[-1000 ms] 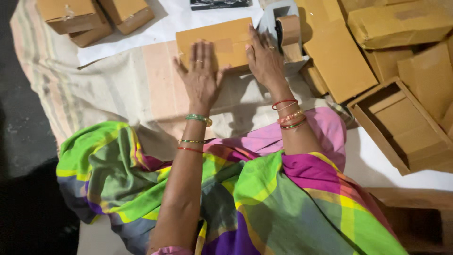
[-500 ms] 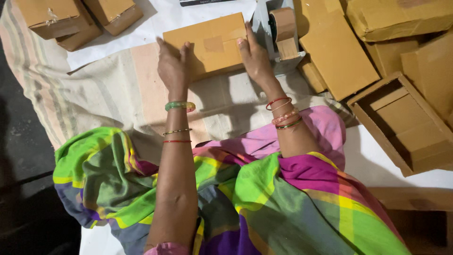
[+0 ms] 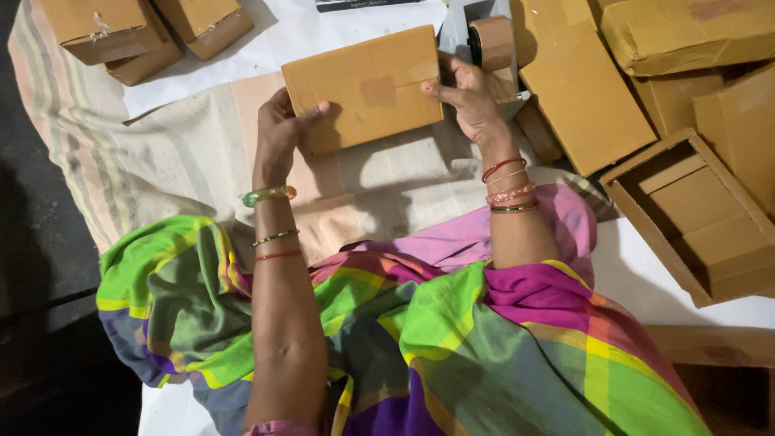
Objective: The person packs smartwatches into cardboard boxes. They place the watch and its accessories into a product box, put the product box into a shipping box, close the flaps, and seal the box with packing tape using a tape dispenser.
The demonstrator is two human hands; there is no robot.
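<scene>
A closed brown cardboard box is held a little above a striped cloth, tilted slightly. My left hand grips its left end, thumb on top. My right hand grips its right end with the fingers curled over the edge. A grey tape dispenser with a brown tape roll stands right behind my right hand. Bangles sit on both wrists.
Several taped brown boxes lie at the back left. A pile of flat cartons and closed boxes fills the right side. An open box lies at the right. A bright multicoloured garment covers my lap.
Both hands went from pressing flat on the box top to gripping its two ends. The box has been lifted and shifted slightly left.
</scene>
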